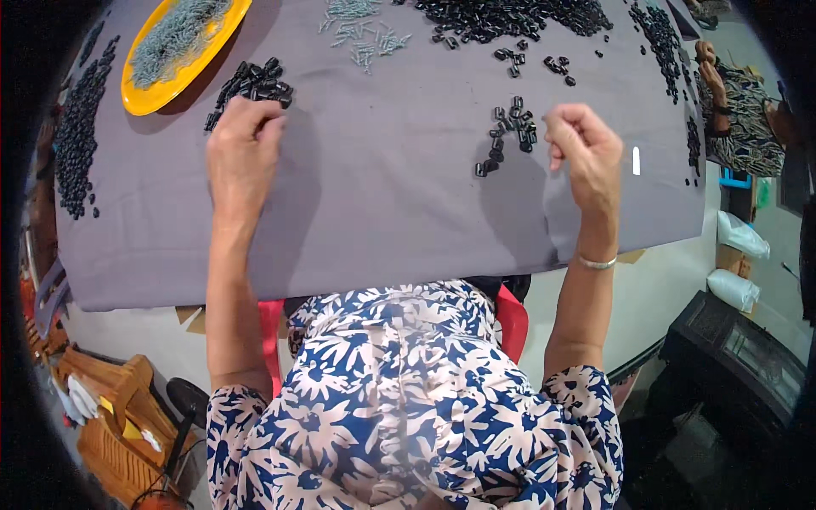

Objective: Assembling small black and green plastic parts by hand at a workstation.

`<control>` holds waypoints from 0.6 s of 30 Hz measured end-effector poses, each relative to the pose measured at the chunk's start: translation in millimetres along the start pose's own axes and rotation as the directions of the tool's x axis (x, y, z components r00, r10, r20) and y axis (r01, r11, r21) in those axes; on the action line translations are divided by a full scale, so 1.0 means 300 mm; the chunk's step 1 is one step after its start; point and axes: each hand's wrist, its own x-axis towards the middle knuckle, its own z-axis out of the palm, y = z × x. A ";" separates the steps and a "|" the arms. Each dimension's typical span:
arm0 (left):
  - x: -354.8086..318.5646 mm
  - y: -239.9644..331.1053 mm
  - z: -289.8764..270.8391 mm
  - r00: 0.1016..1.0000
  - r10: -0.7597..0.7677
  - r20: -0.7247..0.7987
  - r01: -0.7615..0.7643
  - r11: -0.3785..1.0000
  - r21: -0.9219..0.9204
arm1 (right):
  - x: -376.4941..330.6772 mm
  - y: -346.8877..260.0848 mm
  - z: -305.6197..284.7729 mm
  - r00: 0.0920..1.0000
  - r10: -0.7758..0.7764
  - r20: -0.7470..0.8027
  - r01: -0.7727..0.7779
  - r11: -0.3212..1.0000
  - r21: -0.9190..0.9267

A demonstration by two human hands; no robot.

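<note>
My left hand (242,140) is closed over the grey cloth, thumb against the bent fingers; whatever they may hold is hidden. Just beyond its knuckles lies a pile of small glossy black cylinder-shaped pieces (262,83). On the other side, my right hand (588,143) has its fingertips curled in a pinch, and I cannot make out anything in them. To its left, a loose cluster of the same black pieces (512,126) is scattered on the cloth. Thin grey screw-like pieces (365,38) lie farther back, between the two hands.
A yellow oval plate (134,100) heaped with grey pieces stands at the far left. Black pieces also form a large heap (510,15) at the back, plus groups along the left (78,153) and right edges. A white strip (636,161) lies right of my right hand. Another person's arm (716,89) shows at far right.
</note>
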 end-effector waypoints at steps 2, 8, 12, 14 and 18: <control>0.000 -0.024 -0.004 1.000 0.010 -0.025 -0.010 1.000 0.001 | -0.029 0.051 -0.008 0.999 0.040 -0.017 -0.040 0.999 -0.007; 0.025 0.075 0.032 0.993 0.068 -0.100 -0.078 0.993 -0.094 | -0.033 0.072 0.010 0.973 -0.222 0.067 0.232 0.936 -0.265; -0.003 0.151 0.151 0.978 0.156 0.136 -0.113 0.953 -0.282 | -0.013 0.051 0.089 0.893 -0.404 0.199 0.450 0.801 -0.395; -0.020 0.155 0.200 0.969 0.178 0.174 -0.107 0.929 -0.354 | -0.007 0.056 0.108 0.862 -0.447 0.241 0.504 0.699 -0.507; -0.029 0.152 0.220 0.985 0.116 0.124 -0.074 0.951 -0.300 | 0.001 0.053 0.081 0.865 -0.444 0.232 0.494 0.676 -0.547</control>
